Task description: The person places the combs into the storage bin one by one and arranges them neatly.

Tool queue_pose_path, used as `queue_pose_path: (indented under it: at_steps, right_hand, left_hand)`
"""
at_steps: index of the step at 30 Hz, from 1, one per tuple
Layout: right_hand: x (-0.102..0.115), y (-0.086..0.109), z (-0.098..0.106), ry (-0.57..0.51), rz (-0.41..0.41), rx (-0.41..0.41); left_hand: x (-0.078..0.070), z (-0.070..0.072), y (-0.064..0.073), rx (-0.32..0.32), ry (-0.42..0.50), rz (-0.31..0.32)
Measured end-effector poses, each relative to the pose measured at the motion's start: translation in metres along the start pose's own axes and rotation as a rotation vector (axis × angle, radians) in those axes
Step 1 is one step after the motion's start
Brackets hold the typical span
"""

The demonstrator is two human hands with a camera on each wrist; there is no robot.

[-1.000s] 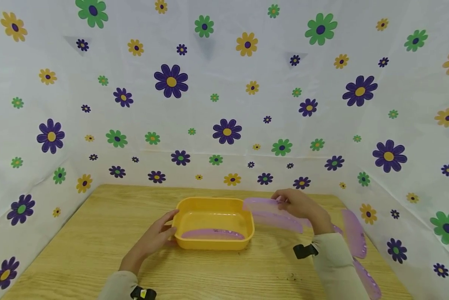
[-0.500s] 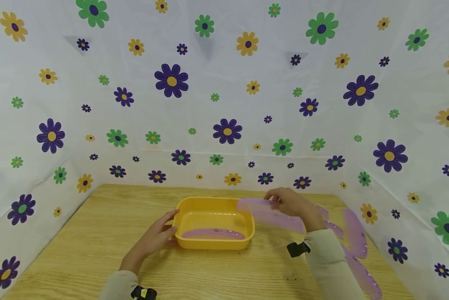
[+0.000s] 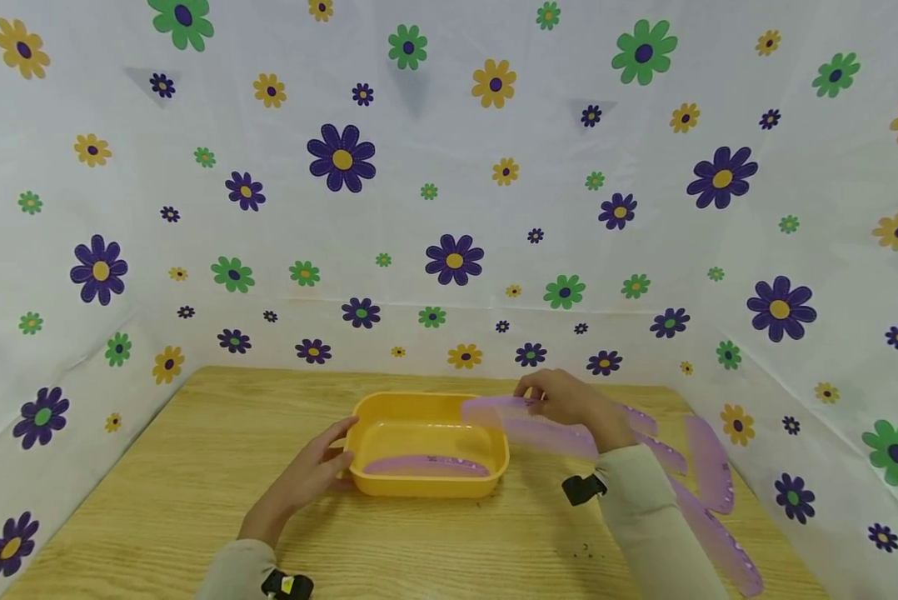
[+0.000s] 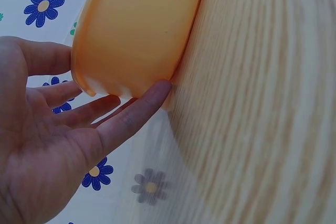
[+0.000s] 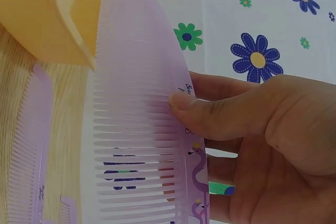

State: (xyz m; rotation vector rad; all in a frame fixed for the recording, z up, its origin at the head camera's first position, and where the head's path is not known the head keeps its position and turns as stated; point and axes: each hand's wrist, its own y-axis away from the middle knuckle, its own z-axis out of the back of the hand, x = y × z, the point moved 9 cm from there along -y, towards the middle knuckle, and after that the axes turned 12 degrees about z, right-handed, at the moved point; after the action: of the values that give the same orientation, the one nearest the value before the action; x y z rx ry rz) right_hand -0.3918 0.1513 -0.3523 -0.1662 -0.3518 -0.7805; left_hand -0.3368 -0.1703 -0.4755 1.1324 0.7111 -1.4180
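Observation:
A yellow plastic bin [image 3: 428,487] stands mid-table with a translucent purple comb [image 3: 422,467] lying along its near inner side. My left hand [image 3: 310,475] rests at the bin's left end; in the left wrist view its fairly straight fingers [image 4: 134,116] touch the outer wall and rim. My right hand [image 3: 569,404] pinches another purple comb [image 5: 131,51] by its spine, thumb on the near face. The held comb's tip reaches over the bin's right rim. Below it, a further comb [image 3: 550,437] lies on the table beside the bin.
Several more purple combs lie at the right, among them one by the right side wall [image 3: 710,467] and a comb near the right sleeve [image 3: 722,542]. Small dark specks [image 3: 587,551] dot the wooden table [image 3: 419,550]. Flowered white sheeting [image 3: 389,208] encloses the back and sides.
My right hand has moved left with the held comb, whose tip now reaches further over the bin. More of the combs at the right show. The left hand and bin have stayed put.

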Motion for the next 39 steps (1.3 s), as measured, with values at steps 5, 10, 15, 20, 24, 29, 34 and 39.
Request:
queue_pose_path:
  at_steps: [5, 10, 15, 20, 24, 29, 34, 39]
  right_hand:
    - [0.001, -0.005, -0.002, 0.002, -0.025, 0.023]
    - [0.002, -0.01, -0.005, 0.003, -0.051, 0.027]
    - [0.006, -0.015, -0.005, 0.012, -0.044, 0.035]
    - [0.01, -0.021, -0.005, 0.0, -0.062, 0.052]
    - [0.015, -0.026, -0.006, -0.001, -0.063, 0.063]
    - [0.02, -0.033, -0.008, 0.022, -0.048, 0.078]
    - [0.025, -0.041, -0.011, 0.036, -0.028, 0.108]
    - [0.027, -0.05, -0.015, 0.024, -0.05, 0.127]
  left_hand:
    - [0.0, 0.0, -0.001, 0.001, -0.008, -0.009]
    - [-0.001, -0.001, 0.0, 0.002, -0.001, -0.01]
    - [-0.001, -0.001, -0.001, 0.003, -0.004, -0.013]
    - [-0.002, 0.0, -0.001, 0.016, 0.011, -0.015]
    - [-0.003, 0.0, -0.001, 0.03, 0.026, -0.018]
    - [-0.003, -0.001, 0.0, 0.039, 0.021, -0.03]
    - [-0.002, -0.002, 0.001, 0.04, 0.022, -0.033]
    - [-0.003, -0.001, 0.001, 0.04, 0.028, -0.033]
